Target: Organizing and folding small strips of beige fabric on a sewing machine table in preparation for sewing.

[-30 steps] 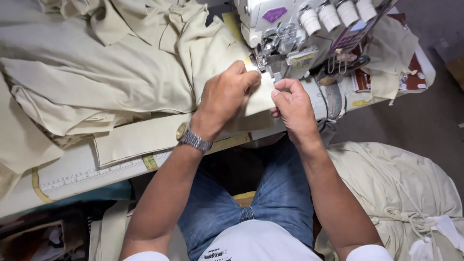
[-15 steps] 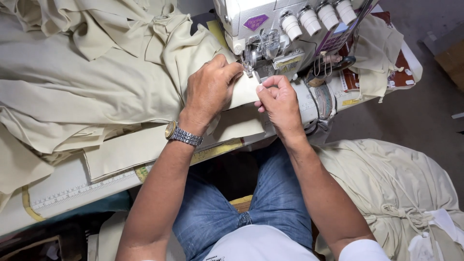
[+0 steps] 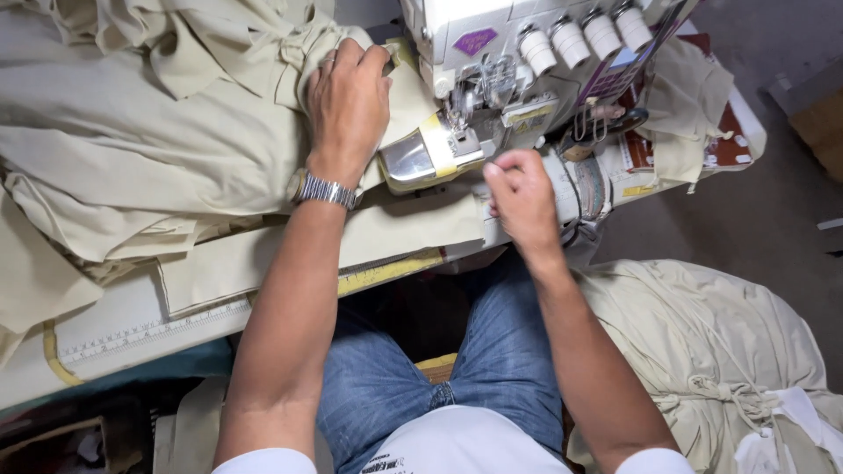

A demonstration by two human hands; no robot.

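Two bare hands were at work by the white overlock sewing machine [image 3: 518, 61] with its row of pale thread spools on top. The left hand [image 3: 347, 101], a silver metal watch [image 3: 325, 190] on its wrist, lay palm down with fingers spread on the heap of cream cotton fabric [image 3: 140, 149], pressing it flat just left of the machine's metal presser foot [image 3: 421, 154]; it gripped nothing. The right hand [image 3: 522, 193] was curled loosely beside the front of the machine, fingertips pinched together near the fabric's edge, though I could not tell whether it held anything. A cream flat fabric strip [image 3: 395, 233] lay on the white table with printed ruler markings [image 3: 132, 329]. A tied cream cloth bundle [image 3: 711, 351] sat on the floor to the right, beside the blue jeans [image 3: 492, 377].
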